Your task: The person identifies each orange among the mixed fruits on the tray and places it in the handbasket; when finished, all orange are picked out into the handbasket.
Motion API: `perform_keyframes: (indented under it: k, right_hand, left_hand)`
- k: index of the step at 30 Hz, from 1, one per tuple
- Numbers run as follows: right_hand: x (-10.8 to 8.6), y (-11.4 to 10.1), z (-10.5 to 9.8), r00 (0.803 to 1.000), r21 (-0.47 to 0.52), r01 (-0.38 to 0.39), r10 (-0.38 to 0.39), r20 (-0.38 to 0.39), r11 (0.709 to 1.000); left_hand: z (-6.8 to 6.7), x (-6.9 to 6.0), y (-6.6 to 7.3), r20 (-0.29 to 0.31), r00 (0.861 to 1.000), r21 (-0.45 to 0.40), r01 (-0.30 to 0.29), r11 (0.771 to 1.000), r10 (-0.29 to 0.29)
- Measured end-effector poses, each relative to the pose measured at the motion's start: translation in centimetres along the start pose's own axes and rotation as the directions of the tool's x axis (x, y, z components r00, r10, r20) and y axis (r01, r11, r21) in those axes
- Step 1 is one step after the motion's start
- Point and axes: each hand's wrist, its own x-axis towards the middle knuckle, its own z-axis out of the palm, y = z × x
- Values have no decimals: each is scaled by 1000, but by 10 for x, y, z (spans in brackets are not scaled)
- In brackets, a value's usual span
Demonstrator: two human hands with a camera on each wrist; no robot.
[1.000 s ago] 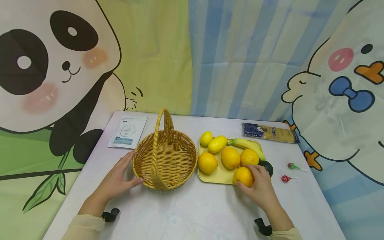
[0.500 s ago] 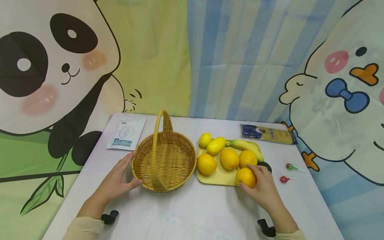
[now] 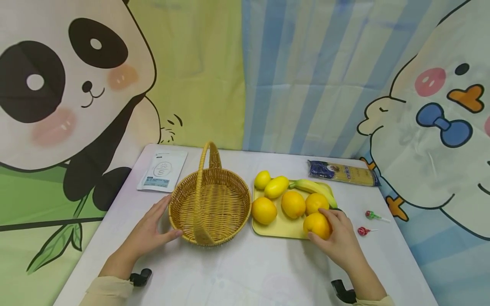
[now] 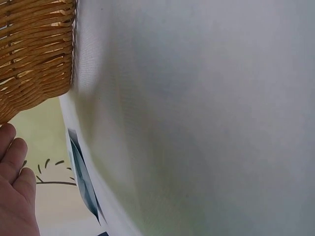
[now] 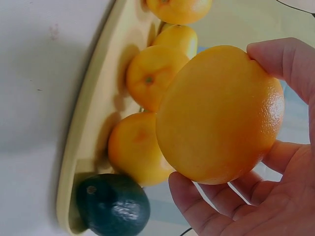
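My right hand [image 3: 342, 242] grips an orange [image 3: 317, 226] between thumb and fingers above the tray's front right corner; the right wrist view shows the orange [image 5: 219, 115] raised off the tray. Several other oranges [image 3: 293, 204], two lemons [image 3: 276, 187] and a banana [image 3: 314, 189] lie on the yellow tray [image 3: 268, 230]. A dark green avocado [image 5: 113, 204] sits in the tray's corner, mostly hidden behind my right hand in the head view. With fingers extended, my left hand [image 3: 147, 233] rests at the left side of a wicker basket [image 3: 223, 210] with a tall handle.
A white pouch [image 3: 162, 171] lies behind my left hand. Farther back on the right is a pasta packet [image 3: 344, 173]. Two lollipops, one green [image 3: 370, 214] and one red [image 3: 363, 230], lie right of the tray. Curtains with printed animals surround the table.
My right hand has moved slightly to the right with the orange in its grip, covering more of the avocado. My left hand stays beside the basket.
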Motion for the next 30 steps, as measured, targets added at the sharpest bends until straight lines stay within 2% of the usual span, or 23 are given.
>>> perform_keyframes:
  k: [14,22,30]
  right_hand:
    - [2,-9,-5,1000,-8,-3,3,4,1000]
    - [4,-13,-7,999,-9,40,-40,-24,999]
    - [9,-19,-8,999,-2,46,-46,-19,999]
  left_hand:
    - [4,-1,-2,-17,1000,1,-9,1000,9]
    - [3,-2,0,-19,1000,1,-8,1000,8]
    - [2,-1,0,-18,1000,9,-1,1000,1]
